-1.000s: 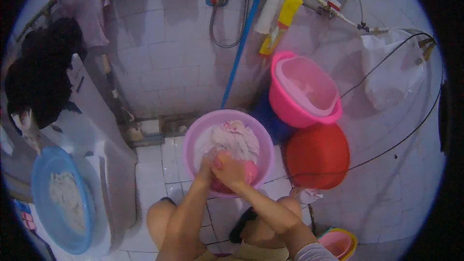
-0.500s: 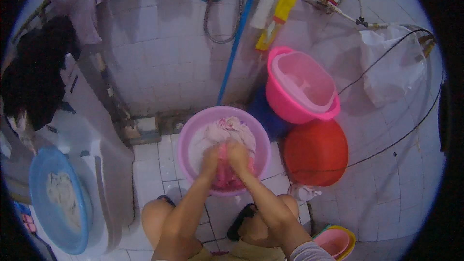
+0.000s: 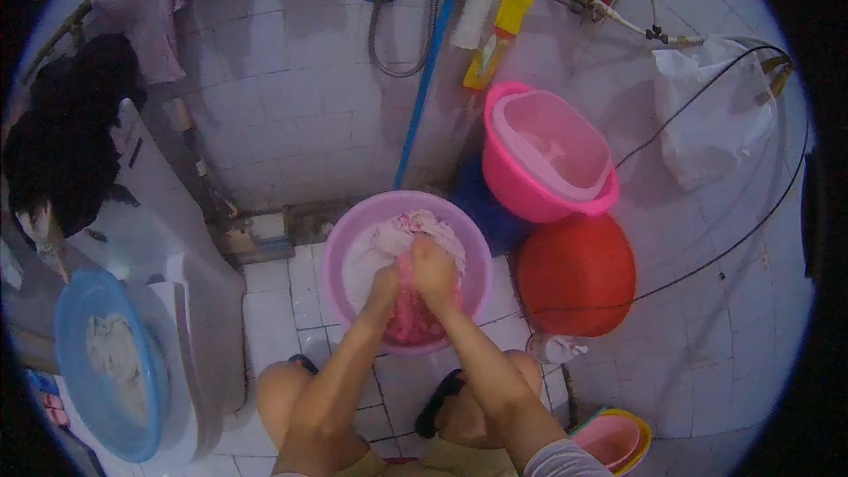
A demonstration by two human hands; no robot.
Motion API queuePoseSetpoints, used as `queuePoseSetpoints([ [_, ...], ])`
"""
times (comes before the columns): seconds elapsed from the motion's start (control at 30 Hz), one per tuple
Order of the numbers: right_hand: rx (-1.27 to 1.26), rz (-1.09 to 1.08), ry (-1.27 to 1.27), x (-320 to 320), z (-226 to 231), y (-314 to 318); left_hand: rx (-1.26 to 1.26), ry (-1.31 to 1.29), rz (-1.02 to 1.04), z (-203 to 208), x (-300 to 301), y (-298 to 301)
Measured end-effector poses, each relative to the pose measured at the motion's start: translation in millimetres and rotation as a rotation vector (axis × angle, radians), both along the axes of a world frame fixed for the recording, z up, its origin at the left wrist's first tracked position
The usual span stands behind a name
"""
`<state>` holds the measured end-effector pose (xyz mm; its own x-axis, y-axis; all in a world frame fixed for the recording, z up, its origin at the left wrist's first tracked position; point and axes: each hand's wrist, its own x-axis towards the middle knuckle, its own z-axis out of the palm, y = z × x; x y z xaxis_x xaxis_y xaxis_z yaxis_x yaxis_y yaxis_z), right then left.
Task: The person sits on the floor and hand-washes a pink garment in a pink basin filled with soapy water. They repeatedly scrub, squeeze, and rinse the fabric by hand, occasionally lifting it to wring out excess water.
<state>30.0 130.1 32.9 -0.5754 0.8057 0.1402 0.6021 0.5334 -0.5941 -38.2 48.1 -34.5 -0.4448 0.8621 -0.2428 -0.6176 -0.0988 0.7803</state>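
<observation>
A lilac plastic basin [image 3: 340,238] stands on the tiled floor in front of me, between my feet and the wall. In it lies a pale, whitish-pink cloth [image 3: 389,235] with brighter pink patches, toward the far side. Nearer to me is a wet-looking pink cloth [image 3: 409,322]. My left hand [image 3: 382,290] is closed on the pink cloth at its left edge. My right hand [image 3: 433,269] grips the same cloth, a little higher and farther away. The fingers of both hands are partly hidden by the hands themselves and the cloth.
At left, a blue basin [image 3: 66,336] holding whitish cloth rests on a white appliance [image 3: 190,362]. Stacked pink basins [image 3: 503,181] and a red basin [image 3: 579,274] stand right of the lilac one. Small nested basins [image 3: 609,442] sit at lower right. A blue pole [image 3: 424,97] leans on the wall.
My right hand has shifted slightly up and away, with its fist more rounded. The pink cloth between my hands is stretched a bit farther. The view has moved slightly.
</observation>
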Motion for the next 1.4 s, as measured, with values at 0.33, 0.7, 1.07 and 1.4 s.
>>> queuePoseSetpoints([
  [0.33, -0.835, 0.228, 0.336, 36.3, 15.9, 13.4, -0.076, 0.399, 0.235, 78.5, -31.5, -10.0],
  [0.7, -0.358, 0.287, 0.467, 48.0, 31.9, 33.2, -0.123, 0.77, 0.13, 91.8, -31.3, -21.8],
  [1.07, -0.329, 0.453, 0.232, 50.0, 87.2, 7.4, 0.039, 0.892, -0.042, 104.8, -35.2, -33.8],
  [1.4, -0.522, 0.538, 0.098, 61.6, 49.9, 32.4, 0.001, 0.363, 0.167, 98.9, -41.7, -40.1],
])
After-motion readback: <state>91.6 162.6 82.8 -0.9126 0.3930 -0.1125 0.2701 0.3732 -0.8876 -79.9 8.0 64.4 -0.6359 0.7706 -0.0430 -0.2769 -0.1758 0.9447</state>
